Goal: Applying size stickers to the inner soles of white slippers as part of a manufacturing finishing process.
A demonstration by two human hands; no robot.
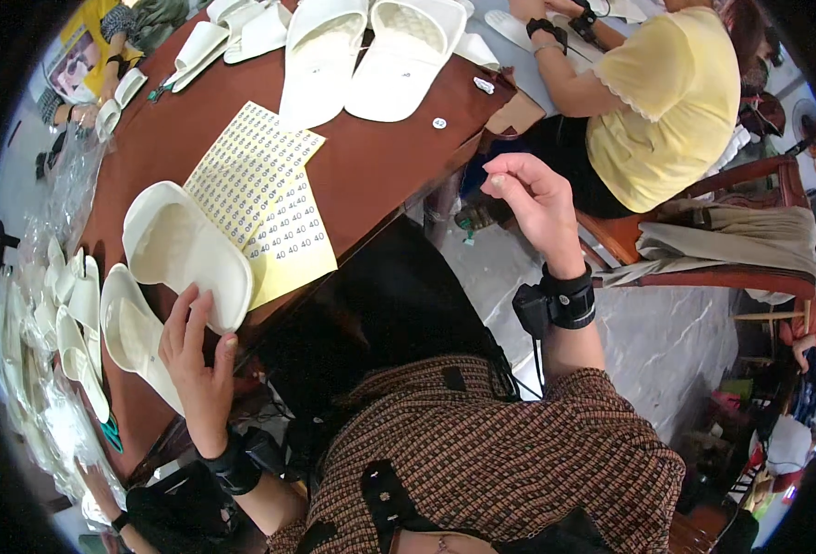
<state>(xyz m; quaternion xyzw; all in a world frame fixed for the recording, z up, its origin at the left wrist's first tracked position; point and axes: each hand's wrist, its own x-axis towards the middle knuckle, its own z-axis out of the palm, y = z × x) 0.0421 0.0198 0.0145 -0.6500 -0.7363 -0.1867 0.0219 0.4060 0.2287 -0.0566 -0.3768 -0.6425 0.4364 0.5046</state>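
My left hand (196, 355) grips the heel end of a white slipper (191, 249), its fingers along one edge and the thumb at the tip. This slipper lies partly over yellow sheets of round printed stickers (288, 226). Beside it and partly behind my left hand is another white slipper (136, 332). My right hand (542, 208) is raised to the right of the table edge, thumb and index finger pinched together. Whatever sits in that pinch, if anything, is too small to make out.
The brown table (371, 185) bears a large pair of white slippers (371, 60) at the far side and a loose round sticker (439, 123). More slippers in clear plastic (48, 369) lie left. A person in yellow (666, 102) sits at right, near a wooden chair (750, 277).
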